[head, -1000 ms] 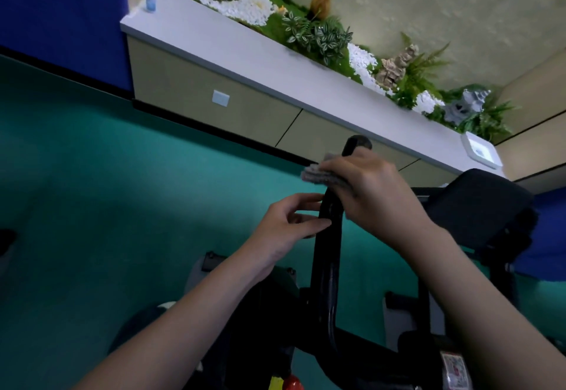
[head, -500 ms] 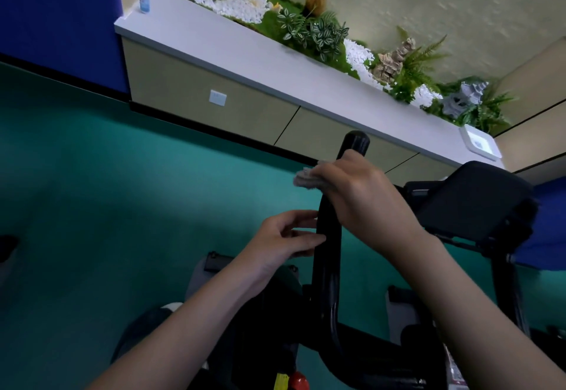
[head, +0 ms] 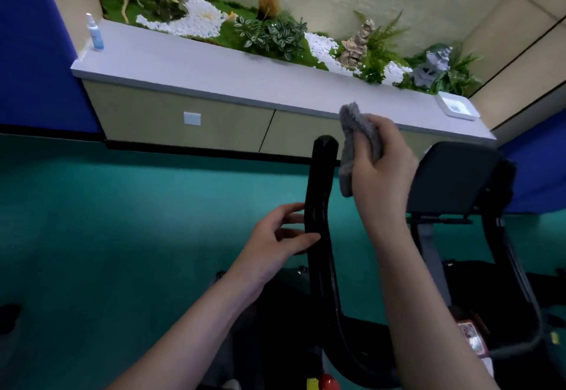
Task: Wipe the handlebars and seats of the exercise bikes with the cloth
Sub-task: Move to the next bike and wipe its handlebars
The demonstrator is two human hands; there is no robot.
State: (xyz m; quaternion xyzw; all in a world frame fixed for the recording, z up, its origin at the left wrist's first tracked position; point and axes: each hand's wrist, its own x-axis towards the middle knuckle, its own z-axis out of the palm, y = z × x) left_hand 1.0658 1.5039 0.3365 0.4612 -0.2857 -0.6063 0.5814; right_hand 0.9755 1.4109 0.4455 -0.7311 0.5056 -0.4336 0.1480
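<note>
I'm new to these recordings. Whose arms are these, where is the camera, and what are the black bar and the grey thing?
There is no robot here. These are a person's two bare arms, filmed by one wide-angle camera worn on the head, which looks forward and down and makes the room look bent. The upright black bar is an exercise bike's handlebar. The left hand holds it partway up, thumb across its front. The right hand grips a grey cloth beside the bar's upper end; whether the cloth touches the bar is unclear. To the right is a dark padded part of the equipment. Behind, a pale ledge carries a spray bottle at its left end and a white tray at its right, with plants and white pebbles beyond.
</note>
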